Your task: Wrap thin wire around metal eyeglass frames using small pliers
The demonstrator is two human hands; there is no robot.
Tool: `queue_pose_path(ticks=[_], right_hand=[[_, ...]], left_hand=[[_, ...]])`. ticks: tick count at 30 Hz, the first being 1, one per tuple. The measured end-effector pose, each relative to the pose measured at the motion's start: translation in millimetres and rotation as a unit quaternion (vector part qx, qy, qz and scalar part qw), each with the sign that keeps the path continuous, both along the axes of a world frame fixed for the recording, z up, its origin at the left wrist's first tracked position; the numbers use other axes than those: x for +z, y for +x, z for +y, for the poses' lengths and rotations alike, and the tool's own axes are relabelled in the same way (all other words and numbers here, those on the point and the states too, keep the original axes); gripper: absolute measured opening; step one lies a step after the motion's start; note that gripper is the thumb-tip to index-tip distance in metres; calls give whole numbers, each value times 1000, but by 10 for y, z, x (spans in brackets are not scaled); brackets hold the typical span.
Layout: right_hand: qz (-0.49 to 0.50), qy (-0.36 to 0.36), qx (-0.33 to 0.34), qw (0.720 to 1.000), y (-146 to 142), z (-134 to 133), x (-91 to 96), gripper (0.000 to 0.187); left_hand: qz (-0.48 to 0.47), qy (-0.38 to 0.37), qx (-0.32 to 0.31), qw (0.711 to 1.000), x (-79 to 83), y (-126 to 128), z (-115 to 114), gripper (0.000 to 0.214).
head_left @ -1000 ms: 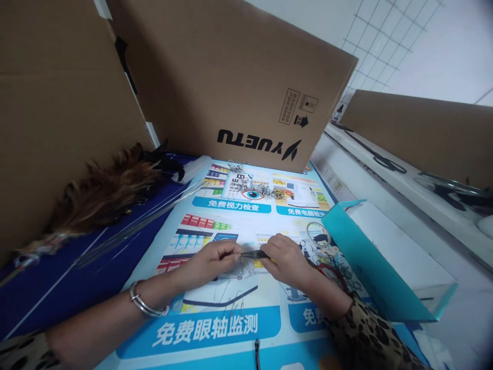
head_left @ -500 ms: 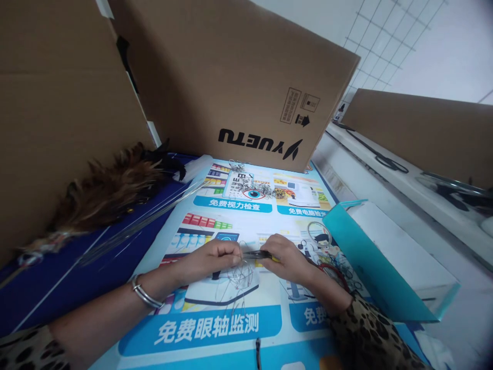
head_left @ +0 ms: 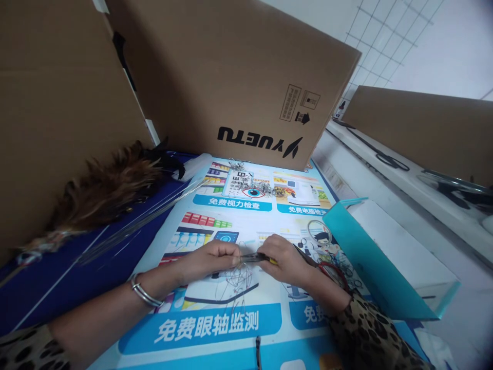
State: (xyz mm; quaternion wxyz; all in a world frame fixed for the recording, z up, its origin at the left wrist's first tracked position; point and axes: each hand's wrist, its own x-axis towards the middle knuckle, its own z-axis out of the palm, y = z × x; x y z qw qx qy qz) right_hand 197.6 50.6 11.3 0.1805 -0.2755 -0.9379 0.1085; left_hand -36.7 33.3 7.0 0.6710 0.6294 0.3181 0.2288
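Note:
My left hand [head_left: 220, 257] is closed over the middle of the printed sheet [head_left: 239, 221], its thumb and forefinger pinching thin wire [head_left: 239, 277]. Loose bent strands of that wire spread below the fingertips. Facing it, my right hand [head_left: 284, 259] is wrapped round a pair of pliers [head_left: 252, 258] with a bit of yellow on the grip. The pliers' dark jaws point left and meet the wire beside my left fingertips. Whether the jaws are closed on it is too small to tell.
Red-handled scissors [head_left: 334, 268] lie right of my right hand, among small rings. A teal box [head_left: 379, 267] stands further right. Tangled wire pieces [head_left: 258, 186] lie at the back before a cardboard box [head_left: 231, 77]. Long straight wires [head_left: 146, 221] and brown feathers [head_left: 108, 180] are at left.
My right hand and the pliers have turned slightly, and the scissors' blades show more behind the wrist. The loose wire below has shifted a little. My left hand stays in place.

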Motion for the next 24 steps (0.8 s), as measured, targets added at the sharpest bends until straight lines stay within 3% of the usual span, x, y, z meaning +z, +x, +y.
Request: queue_pose_path(ticks=[11, 24], right_hand=[[-66, 51, -15, 996, 6, -42, 28, 14], [-77, 113, -60, 989, -10, -79, 9, 18]], left_hand=[[32, 22, 0, 999, -42, 10, 2, 26], [56, 62, 77, 994, -82, 30, -17, 19]])
